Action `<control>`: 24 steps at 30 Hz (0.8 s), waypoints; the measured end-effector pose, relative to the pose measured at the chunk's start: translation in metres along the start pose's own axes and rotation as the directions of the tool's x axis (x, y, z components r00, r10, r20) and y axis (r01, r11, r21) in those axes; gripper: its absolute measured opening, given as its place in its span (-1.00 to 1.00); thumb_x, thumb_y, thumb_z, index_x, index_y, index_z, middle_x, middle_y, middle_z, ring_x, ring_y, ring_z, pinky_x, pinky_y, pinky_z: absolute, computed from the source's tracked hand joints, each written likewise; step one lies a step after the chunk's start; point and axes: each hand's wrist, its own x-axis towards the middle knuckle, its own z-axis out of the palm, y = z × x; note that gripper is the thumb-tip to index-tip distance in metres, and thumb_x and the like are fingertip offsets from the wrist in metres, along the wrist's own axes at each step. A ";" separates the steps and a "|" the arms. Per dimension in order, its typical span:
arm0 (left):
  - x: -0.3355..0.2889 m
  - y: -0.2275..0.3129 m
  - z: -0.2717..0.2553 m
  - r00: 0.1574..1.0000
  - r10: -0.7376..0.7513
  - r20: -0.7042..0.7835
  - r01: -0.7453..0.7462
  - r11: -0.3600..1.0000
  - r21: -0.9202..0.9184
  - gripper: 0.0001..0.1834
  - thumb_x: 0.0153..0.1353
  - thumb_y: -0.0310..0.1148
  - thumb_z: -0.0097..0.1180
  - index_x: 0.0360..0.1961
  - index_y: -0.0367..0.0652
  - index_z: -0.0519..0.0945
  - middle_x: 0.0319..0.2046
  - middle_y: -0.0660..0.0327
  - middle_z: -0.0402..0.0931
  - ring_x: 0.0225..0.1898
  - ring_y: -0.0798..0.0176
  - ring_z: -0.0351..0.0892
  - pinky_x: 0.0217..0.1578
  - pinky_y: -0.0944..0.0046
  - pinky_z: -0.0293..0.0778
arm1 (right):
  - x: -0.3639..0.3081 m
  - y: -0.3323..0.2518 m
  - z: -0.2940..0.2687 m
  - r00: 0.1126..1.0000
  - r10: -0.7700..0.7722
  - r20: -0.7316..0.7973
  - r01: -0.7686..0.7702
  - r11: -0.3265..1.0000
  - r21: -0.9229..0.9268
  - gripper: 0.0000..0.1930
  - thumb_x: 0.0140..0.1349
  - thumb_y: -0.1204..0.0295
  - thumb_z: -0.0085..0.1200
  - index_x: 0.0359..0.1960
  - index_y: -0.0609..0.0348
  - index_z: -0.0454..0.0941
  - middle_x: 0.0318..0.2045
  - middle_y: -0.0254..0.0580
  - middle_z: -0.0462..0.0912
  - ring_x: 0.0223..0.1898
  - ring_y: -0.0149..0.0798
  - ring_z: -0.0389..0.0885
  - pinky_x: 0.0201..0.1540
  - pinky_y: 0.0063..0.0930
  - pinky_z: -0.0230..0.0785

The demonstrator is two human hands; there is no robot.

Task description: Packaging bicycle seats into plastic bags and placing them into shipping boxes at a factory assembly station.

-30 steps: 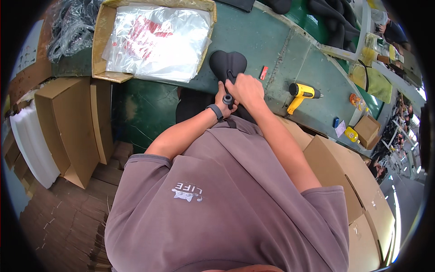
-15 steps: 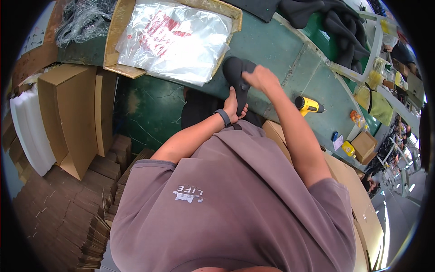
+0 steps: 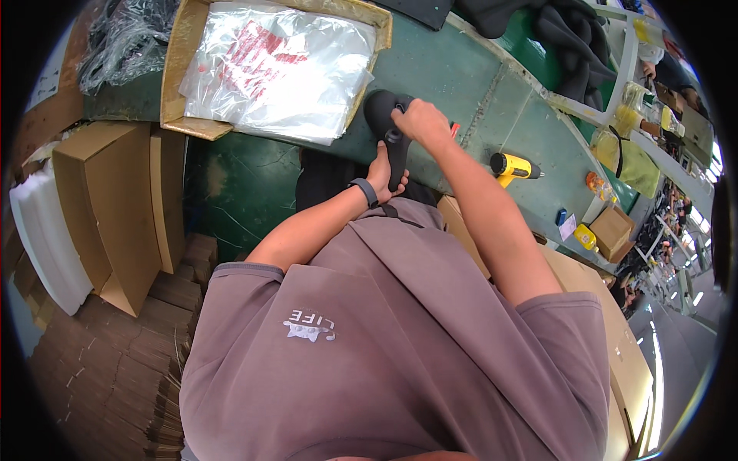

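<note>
My left hand (image 3: 383, 178) is wrapped round the narrow end of a black bicycle saddle (image 3: 377, 109), its thumb along the side. The saddle's wide end points away from me, over the near edge of the green worktable. My right hand (image 3: 423, 123) is closed at the saddle's right side; what its fingers pinch, if anything, is hidden. A small red item (image 3: 454, 129) shows beside my right wrist; whether it lies on the table I cannot tell.
A shallow carton (image 3: 173, 100) with clear plastic bags (image 3: 284, 69) stands left of the saddle. A yellow heat gun (image 3: 516, 166) lies to the right on the green worktable (image 3: 469, 84). Black saddle-like pieces (image 3: 573, 46) are at the far right. Tall cardboard boxes (image 3: 115, 200) stand at left.
My right hand has moved along the saddle, with its fingers lower on the side, and the red item has come into sight. The whole view has shifted slightly left.
</note>
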 end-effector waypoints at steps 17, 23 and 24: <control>-0.102 0.020 -0.024 0.854 0.341 0.392 -0.501 0.744 0.443 -0.50 0.77 0.07 -0.09 0.43 -0.06 0.45 -0.09 0.25 0.67 -0.22 0.37 0.69 -0.30 0.27 0.67 | 0.075 0.142 0.064 0.784 -0.082 -0.615 0.408 0.815 0.411 0.10 0.45 -0.32 0.24 0.67 0.42 0.22 0.46 0.46 0.52 0.43 0.33 0.58 0.44 0.07 0.46; -0.140 0.057 -0.030 0.738 0.356 0.573 -0.615 0.008 0.788 -0.56 0.61 -0.02 0.17 0.17 -0.15 0.78 -0.34 0.20 0.79 -0.29 0.14 0.81 -0.23 0.09 0.70 | -0.044 0.077 0.149 0.987 -0.126 -0.102 0.106 0.032 0.994 -0.33 0.28 0.48 0.51 0.35 0.16 0.38 -0.06 -0.04 0.72 -0.09 -0.01 0.81 -0.11 0.10 0.76; -0.124 0.078 -0.054 0.500 0.675 0.543 -0.551 -0.236 0.801 -0.60 0.56 -0.02 0.22 -0.01 -0.15 0.82 -0.39 0.15 0.80 -0.31 0.04 0.82 -0.22 0.03 0.69 | -0.072 0.057 0.137 0.991 -0.130 -0.009 0.000 -0.070 0.998 -0.46 0.34 0.58 0.40 0.28 0.19 0.40 -0.14 -0.05 0.72 -0.21 -0.05 0.82 -0.26 -0.08 0.78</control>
